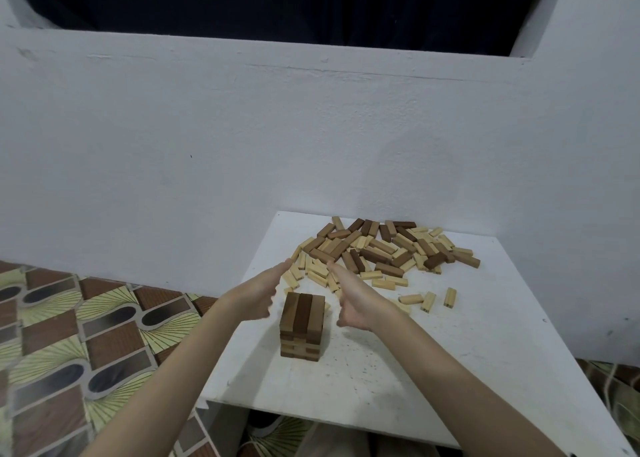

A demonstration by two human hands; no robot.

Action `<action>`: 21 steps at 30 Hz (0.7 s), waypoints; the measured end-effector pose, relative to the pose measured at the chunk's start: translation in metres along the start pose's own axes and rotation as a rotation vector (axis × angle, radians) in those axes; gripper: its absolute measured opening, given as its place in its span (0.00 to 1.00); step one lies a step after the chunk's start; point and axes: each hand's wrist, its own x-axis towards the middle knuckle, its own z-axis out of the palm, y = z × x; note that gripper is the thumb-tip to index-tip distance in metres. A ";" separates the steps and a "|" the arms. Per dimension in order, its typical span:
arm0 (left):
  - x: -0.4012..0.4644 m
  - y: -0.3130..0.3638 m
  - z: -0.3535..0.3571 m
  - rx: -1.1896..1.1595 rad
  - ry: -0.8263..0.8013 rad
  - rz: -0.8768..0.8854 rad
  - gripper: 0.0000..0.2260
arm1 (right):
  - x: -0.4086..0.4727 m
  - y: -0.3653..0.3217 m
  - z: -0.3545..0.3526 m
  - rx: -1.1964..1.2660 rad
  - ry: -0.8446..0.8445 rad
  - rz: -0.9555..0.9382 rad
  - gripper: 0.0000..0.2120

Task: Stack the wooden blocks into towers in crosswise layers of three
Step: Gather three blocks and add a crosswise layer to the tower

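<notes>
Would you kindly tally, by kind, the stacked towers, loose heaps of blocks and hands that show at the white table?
Stacked tower of brown wooden blocks: 1
Loose heap of pale and brown wooden blocks: 1
Bare hands, the left hand and the right hand: 2
Total: 4

A white, speckled square table (398, 370) stands against a white wall. On it rests a short tower of dark and light wooden blocks (302, 325), with a scattered pile of loose brown and pale wooden blocks (377, 252) behind it.
</notes>
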 end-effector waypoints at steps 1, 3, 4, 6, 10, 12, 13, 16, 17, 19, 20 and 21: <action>-0.001 0.002 -0.003 0.136 0.050 0.078 0.33 | 0.003 0.000 -0.005 -0.048 0.030 0.004 0.30; 0.000 0.006 -0.009 0.462 0.054 0.231 0.36 | 0.001 -0.001 -0.012 -0.174 0.063 -0.006 0.36; 0.000 0.005 -0.011 0.623 0.022 0.278 0.41 | -0.001 -0.002 -0.014 -0.306 0.026 -0.040 0.42; 0.004 0.002 -0.008 0.907 -0.005 0.313 0.50 | -0.001 -0.001 -0.011 -0.519 -0.042 -0.092 0.54; 0.018 -0.014 0.005 1.309 0.094 0.375 0.56 | 0.007 0.012 0.003 -0.888 -0.049 -0.227 0.65; 0.023 -0.021 0.008 1.402 0.125 0.406 0.56 | 0.010 0.018 0.008 -1.000 -0.024 -0.278 0.66; 0.023 -0.022 0.009 1.424 0.137 0.424 0.56 | 0.011 0.021 0.010 -1.033 -0.010 -0.299 0.65; 0.024 -0.025 0.010 1.462 0.165 0.457 0.57 | 0.014 0.026 0.013 -1.098 0.010 -0.312 0.66; 0.025 -0.025 0.009 1.469 0.171 0.463 0.57 | 0.014 0.027 0.014 -1.121 0.016 -0.315 0.65; 0.025 -0.025 0.009 1.467 0.182 0.477 0.56 | 0.016 0.027 0.015 -1.133 0.033 -0.326 0.64; 0.025 -0.025 0.009 1.459 0.186 0.485 0.56 | 0.017 0.028 0.015 -1.125 0.042 -0.333 0.64; 0.025 -0.025 0.009 1.449 0.190 0.492 0.56 | 0.018 0.028 0.015 -1.114 0.049 -0.338 0.63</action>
